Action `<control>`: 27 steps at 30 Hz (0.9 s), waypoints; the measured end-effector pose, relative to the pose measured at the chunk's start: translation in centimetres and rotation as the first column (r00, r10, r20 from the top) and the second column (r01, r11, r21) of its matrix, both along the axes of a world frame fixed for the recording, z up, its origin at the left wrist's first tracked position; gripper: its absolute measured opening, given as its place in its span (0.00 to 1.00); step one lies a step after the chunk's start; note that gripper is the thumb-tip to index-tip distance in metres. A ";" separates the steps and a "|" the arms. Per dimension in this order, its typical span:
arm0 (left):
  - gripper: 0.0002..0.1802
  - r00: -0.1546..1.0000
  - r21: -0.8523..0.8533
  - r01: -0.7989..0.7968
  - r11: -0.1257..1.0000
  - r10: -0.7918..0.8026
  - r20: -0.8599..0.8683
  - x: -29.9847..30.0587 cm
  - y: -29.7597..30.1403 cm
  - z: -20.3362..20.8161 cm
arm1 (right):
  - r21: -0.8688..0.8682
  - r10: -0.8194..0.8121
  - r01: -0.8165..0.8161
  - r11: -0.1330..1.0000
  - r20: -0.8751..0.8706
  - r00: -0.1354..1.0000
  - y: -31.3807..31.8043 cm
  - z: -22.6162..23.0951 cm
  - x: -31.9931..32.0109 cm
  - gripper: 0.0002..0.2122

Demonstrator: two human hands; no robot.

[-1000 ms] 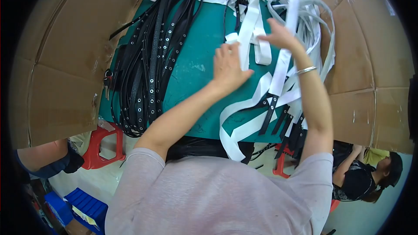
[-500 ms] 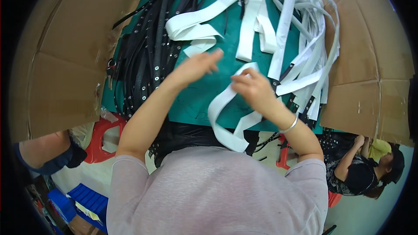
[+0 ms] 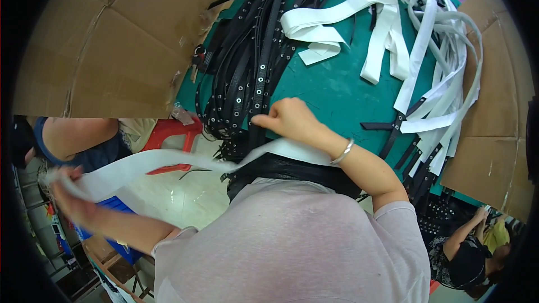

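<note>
The left hand (image 3: 70,193) is stretched far out to the left and closed around one end of a long white strap (image 3: 168,163), which runs from there across the body to the right hand (image 3: 289,120) at the near edge of the green table (image 3: 337,90). The right hand pinches the strap, fingers closed on it. Just behind it lies a bundle of black studded belts (image 3: 252,67), more white straps (image 3: 404,39) lie further right, and brown cardboard (image 3: 106,45) stands on the left.
</note>
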State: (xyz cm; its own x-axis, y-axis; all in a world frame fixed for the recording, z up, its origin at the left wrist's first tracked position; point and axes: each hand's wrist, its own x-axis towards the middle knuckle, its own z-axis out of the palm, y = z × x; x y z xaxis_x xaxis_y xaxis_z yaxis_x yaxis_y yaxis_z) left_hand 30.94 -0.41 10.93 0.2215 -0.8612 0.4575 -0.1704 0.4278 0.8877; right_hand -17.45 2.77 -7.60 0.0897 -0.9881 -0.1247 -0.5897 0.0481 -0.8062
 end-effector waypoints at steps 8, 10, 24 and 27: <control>0.06 0.824 0.139 0.084 0.987 -0.147 0.548 -14.5 4.1 0.5 | -0.001 -0.083 0.087 0.996 0.262 0.961 0.3 -1.1 0.7 0.12; 0.05 0.751 0.566 0.307 0.765 -0.560 0.350 -23.7 1.3 -5.1 | 0.109 -0.196 0.165 0.980 0.427 0.882 1.5 -0.5 -2.5 0.10; 0.14 0.691 0.675 0.683 0.280 -0.548 -0.472 -36.2 4.2 -17.2 | 0.186 -0.308 0.298 0.936 0.846 0.436 7.0 5.5 -8.9 0.09; 0.12 0.719 0.652 0.663 0.368 -0.557 -0.416 -36.4 4.5 -16.9 | 0.127 -0.319 0.393 0.911 0.822 0.472 7.1 5.1 -8.2 0.09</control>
State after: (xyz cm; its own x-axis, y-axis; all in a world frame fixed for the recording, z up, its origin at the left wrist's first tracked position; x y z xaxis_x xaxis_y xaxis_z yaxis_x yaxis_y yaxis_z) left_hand -5.50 4.12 -6.00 -0.5073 -0.7812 -0.3638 -0.0252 -0.4086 0.9124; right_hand -25.68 9.89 -2.52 -0.2474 -0.9613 -0.1214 0.3766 0.0200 -0.9262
